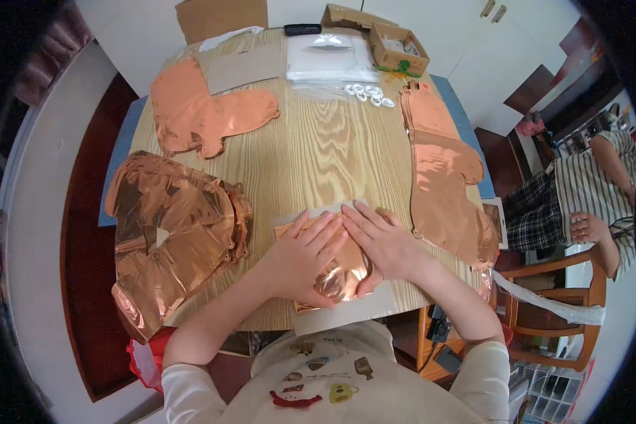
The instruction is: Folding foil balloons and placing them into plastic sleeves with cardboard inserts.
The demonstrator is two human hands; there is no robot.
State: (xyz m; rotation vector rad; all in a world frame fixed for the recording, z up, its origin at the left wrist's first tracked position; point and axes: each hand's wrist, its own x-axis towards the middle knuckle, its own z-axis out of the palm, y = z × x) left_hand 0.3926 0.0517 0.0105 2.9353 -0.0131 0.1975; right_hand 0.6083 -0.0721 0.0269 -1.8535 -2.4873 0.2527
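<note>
At the near edge of the desk [318, 155], the left hand [300, 258] and right hand [385, 244] press flat, fingers spread open, on a folded copper foil balloon [343, 272] lying on grey card [346, 311]. Pressing hard could crease or tear the foil. It lies under both palms. Farther off lie 3 more foil balloons.
</note>
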